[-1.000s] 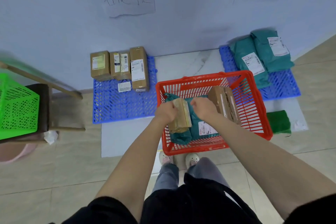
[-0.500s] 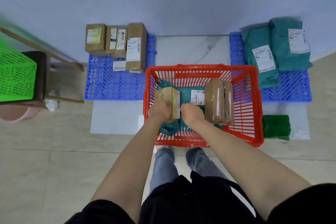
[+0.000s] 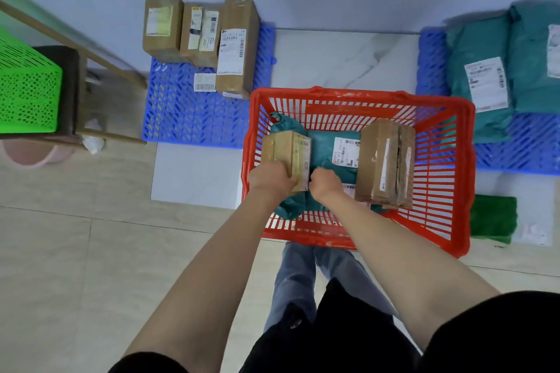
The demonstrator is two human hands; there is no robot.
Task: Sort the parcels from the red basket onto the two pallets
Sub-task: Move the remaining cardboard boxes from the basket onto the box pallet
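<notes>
The red basket (image 3: 357, 95) stands on the floor in front of me. Over its left side my left hand (image 3: 271, 179) and my right hand (image 3: 325, 183) both grip a small brown cardboard box (image 3: 288, 150). Under the box lies a teal mailer bag (image 3: 325, 145) with a white label. A larger taped brown box (image 3: 385, 162) stands in the basket's right half. The left blue pallet (image 3: 188, 112) carries three brown boxes (image 3: 203, 35) against the wall. On the right blue pallet (image 3: 521, 145) lie teal bags (image 3: 497, 76).
A green crate (image 3: 25, 88) rests on a wooden stool (image 3: 91, 76) at far left, with a pink basin (image 3: 33, 153) beneath. A loose label (image 3: 204, 82) lies on the left pallet. A folded green cloth (image 3: 492, 218) sits right of the basket. White tiles cover the floor between the pallets.
The view has tilted down and closer, so the wall signs have left the frame. Both hands still hold the small brown box over the basket's left side, slightly lower and more upright.
</notes>
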